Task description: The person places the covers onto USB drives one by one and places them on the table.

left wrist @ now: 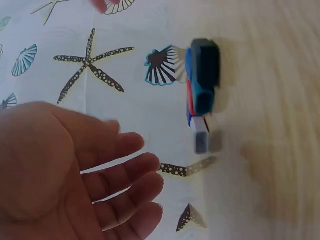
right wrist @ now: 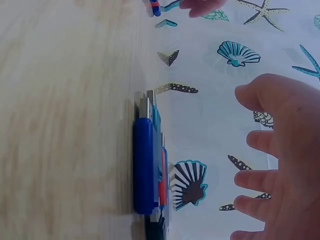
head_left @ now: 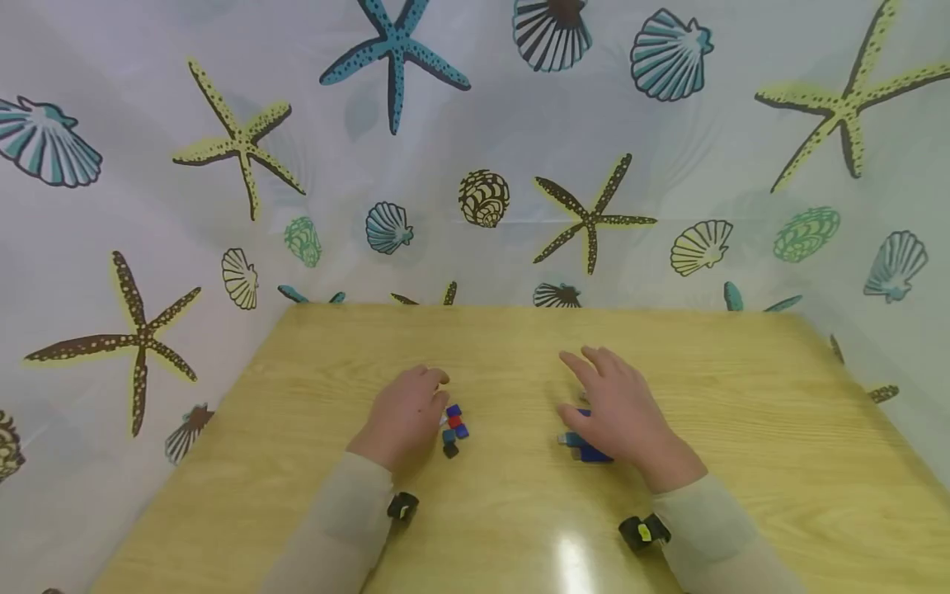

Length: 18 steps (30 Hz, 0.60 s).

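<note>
My left hand (head_left: pixel 404 412) hovers beside a small cluster of USB stick caps, its fingers loosely bent and holding nothing. In the cluster are a red cap (head_left: pixel 455 421), two blue ones, a teal cap (left wrist: pixel 203 100), a black cap (left wrist: pixel 206 62) and a white cap (left wrist: pixel 201 137). Over several uncapped USB sticks, my right hand (head_left: pixel 619 404) is spread with relaxed fingers, partly hiding them in the head view. The right wrist view shows a blue USB stick (right wrist: pixel 143 167) with its metal plug bare, lined up with teal, red and black ones.
The wooden table (head_left: pixel 512 363) carries both groups, caps left of the middle and sticks to the right. A white sheet (head_left: pixel 445 148) printed with starfish and shells hangs behind and along both sides. Black bands with cameras (head_left: pixel 403 506) sit at the wrists.
</note>
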Available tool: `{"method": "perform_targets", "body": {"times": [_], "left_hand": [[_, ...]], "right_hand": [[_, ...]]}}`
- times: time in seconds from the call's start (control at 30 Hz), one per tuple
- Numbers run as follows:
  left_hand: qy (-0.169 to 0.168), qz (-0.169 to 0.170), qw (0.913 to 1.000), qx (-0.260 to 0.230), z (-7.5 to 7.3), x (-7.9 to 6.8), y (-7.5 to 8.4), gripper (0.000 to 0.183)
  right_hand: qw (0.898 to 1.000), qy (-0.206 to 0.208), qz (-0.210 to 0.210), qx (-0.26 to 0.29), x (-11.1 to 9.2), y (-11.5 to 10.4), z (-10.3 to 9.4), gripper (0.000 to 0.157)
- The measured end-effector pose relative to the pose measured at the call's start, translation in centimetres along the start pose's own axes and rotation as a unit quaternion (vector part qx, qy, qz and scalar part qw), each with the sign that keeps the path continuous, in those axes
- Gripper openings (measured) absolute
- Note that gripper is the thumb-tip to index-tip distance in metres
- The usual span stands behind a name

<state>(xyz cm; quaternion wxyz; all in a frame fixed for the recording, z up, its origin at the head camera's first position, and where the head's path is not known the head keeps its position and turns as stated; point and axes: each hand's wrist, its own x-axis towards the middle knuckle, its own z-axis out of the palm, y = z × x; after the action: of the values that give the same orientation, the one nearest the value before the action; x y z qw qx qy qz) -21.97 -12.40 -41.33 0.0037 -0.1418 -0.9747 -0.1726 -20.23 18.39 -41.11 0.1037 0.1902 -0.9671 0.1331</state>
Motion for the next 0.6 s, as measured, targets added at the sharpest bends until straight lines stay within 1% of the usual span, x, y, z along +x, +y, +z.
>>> {"method": "perform_targets", "body": {"times": [0.13, 0.3, 0.37, 0.47, 0.6], "left_hand": [[-0.026, -0.021, 0.9994, 0.006, 0.19, 0.03, -0.6, 0.022], [-0.06, -0.02, 0.998, -0.007, 0.19, 0.03, -0.76, 0.021], [-0.068, -0.02, 0.9974, -0.014, 0.24, 0.02, -0.76, 0.02], [-0.078, -0.028, 0.9963, -0.024, 0.48, -0.02, -0.88, 0.02], [-0.08, -0.031, 0.996, -0.022, 0.87, -0.01, -1.1, 0.02]], "right_hand": [[1.0, -0.004, 0.004, 0.004, -0.11, 0.0, -0.03, 0.069], [1.0, 0.002, 0.003, 0.007, -0.13, 0.0, 0.08, 0.069], [1.0, 0.004, 0.005, 0.008, -0.11, 0.04, 0.07, 0.069], [1.0, 0.004, 0.007, 0.011, -0.17, 0.07, 0.01, 0.068], [1.0, 0.002, 0.01, 0.011, -0.29, 0.06, -0.01, 0.067]]}}
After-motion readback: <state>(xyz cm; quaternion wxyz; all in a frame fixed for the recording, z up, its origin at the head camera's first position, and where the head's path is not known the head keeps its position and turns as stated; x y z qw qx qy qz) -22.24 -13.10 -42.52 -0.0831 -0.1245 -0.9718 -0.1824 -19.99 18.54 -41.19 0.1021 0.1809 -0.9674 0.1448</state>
